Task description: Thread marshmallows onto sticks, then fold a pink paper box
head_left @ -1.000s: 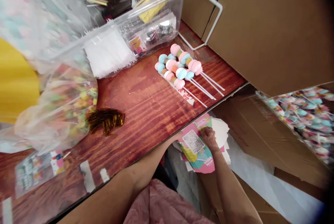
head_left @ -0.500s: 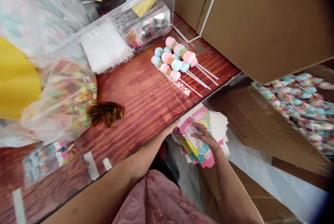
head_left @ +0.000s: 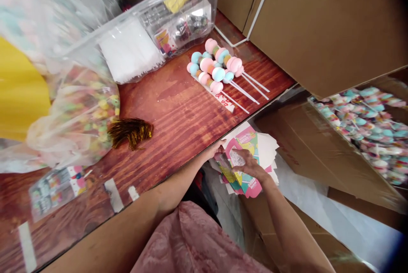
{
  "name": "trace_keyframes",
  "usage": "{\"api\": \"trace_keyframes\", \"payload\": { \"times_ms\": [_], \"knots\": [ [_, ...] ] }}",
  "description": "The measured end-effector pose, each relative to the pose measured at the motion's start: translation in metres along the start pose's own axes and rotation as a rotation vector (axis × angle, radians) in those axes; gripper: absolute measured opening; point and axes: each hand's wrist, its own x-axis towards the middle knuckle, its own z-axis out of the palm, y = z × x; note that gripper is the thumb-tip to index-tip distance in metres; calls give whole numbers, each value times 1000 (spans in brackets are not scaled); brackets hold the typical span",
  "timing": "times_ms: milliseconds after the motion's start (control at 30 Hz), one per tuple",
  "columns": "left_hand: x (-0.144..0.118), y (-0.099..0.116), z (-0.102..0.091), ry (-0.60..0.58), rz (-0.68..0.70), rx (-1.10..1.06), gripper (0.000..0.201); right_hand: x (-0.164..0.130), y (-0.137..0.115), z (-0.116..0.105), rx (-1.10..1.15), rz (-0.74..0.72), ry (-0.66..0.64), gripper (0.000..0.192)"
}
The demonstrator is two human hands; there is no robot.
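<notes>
Below the table's front edge lies a stack of flat colourful printed cards [head_left: 251,143], pink, teal and yellow. My right hand [head_left: 247,164] lies on top of the stack, fingers curled over one card's upper part. My left hand [head_left: 214,150] reaches down past the table edge and pinches the stack's left side. On the red-brown wooden table [head_left: 178,116] further back lie several pink and blue marshmallow skewers [head_left: 216,67] with white sticks.
A bundle of gold twist ties [head_left: 130,130] lies mid-table beside a clear bag of coloured candy [head_left: 79,116]. A clear plastic bin [head_left: 153,31] stands at the back. Cardboard boxes [head_left: 325,22] rise at right, one holding wrapped candy [head_left: 369,124].
Both hands stayed at the card stack; my right hand slid up over the top card and my left hand closed in on its left side. The view shifted slightly.
</notes>
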Motion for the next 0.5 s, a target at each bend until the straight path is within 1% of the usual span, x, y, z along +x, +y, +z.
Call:
{"api": "trace_keyframes", "payload": {
  "times_ms": [100,167,267,367,433,500],
  "knots": [
    [-1,1,2,-4,12,-42,15,-2,-7,6,-41,-8,-66,124],
    [-3,3,3,-13,22,-54,15,-3,-9,11,-57,-7,-99,134],
    [-6,5,4,-46,21,-42,15,-5,-4,12,-37,-14,-142,135],
    [-7,5,3,-83,0,9,15,-5,6,6,21,-40,-181,133],
    [-8,5,0,-93,-17,61,17,-5,13,0,84,-78,-200,126],
    [-10,5,-5,-80,-25,119,18,-5,19,-4,160,-131,-198,111]
  ]
}}
